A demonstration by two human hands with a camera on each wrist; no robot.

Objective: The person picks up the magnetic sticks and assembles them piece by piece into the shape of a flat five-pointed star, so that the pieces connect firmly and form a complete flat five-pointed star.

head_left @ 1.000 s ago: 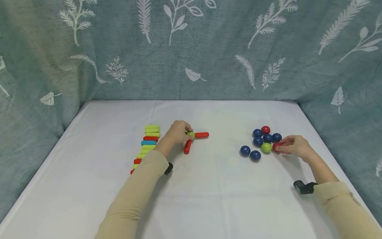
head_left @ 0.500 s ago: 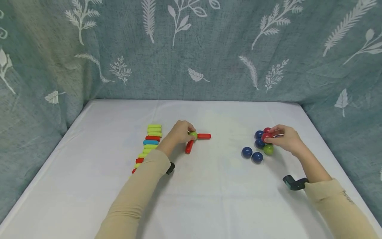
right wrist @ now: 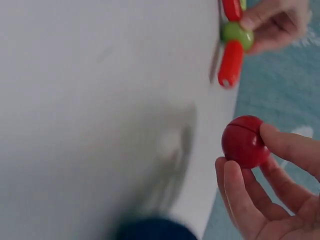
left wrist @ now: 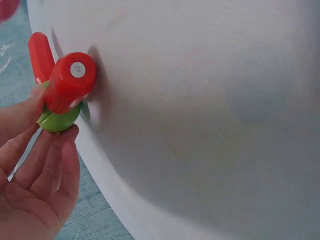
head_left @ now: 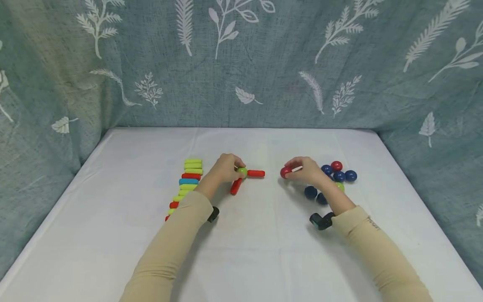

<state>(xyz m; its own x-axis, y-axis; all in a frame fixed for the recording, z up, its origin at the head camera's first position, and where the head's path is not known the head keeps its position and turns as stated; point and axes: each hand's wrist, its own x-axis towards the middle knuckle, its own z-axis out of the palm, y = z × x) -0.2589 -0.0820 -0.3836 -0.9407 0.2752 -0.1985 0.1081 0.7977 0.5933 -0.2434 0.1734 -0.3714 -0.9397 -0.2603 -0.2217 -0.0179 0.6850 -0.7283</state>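
Observation:
My left hand [head_left: 226, 168] pinches a green ball [head_left: 242, 172] between thumb and fingers. Two red rods are joined to that ball: one red rod [head_left: 256, 173] points right, the other red rod [head_left: 235, 186] points toward me. In the left wrist view the near red rod [left wrist: 75, 80] shows a pale round spot on its end. A glossy red ball [right wrist: 246, 142] with a thin seam is held between the thumb and fingertips of my right hand [head_left: 306, 169], over the middle of the table, a short way right of the joined piece.
On the left, several green, red and blue rods [head_left: 188, 181] lie in a column, partly behind my left arm. Blue balls [head_left: 351, 175], another red ball [head_left: 336, 166] and a green ball [head_left: 341, 186] sit on the right, partly hidden by my right forearm. A patterned curtain [head_left: 241, 63] hangs behind the white table.
My right hand has picked the red ball out of the group at right and carried it left toward the joined piece. The left hand keeps its hold on the green ball.

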